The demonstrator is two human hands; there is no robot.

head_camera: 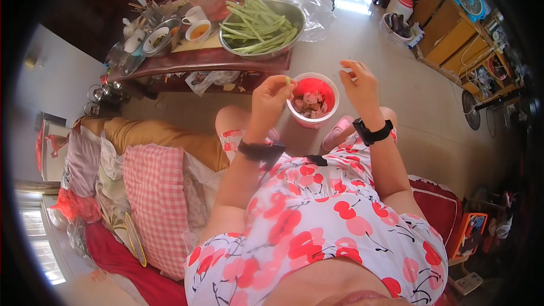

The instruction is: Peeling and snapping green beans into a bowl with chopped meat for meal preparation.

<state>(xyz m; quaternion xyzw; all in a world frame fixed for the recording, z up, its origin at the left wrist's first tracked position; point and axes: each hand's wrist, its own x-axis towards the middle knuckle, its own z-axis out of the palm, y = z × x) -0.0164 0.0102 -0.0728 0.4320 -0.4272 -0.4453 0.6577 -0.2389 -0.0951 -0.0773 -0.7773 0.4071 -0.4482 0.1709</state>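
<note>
My left hand (274, 93) is at the left rim of a round red-and-white bin (335, 95), pinching a small piece of green bean (288, 80) between thumb and fingertips. My right hand (359, 83) hovers to the right of the bin, fingers bent and apart, with nothing visible in it. Crumpled pinkish scraps (312, 104) lie inside the bin, which stands on the floor between my feet. Beyond my left hand, a large metal bowl (297, 39) holds many long green beans (259, 27) at the right end of the dark red wooden table.
Left of the metal bowl stand a small bowl of orange liquid (198, 31), a white mug (194, 15) and more bowls. Clear plastic bags (314, 15) lie by the table's right end. A basket of eggplants (397, 27) stands near a wooden cabinet (442, 34). Cushions (155, 204) lie at my left.
</note>
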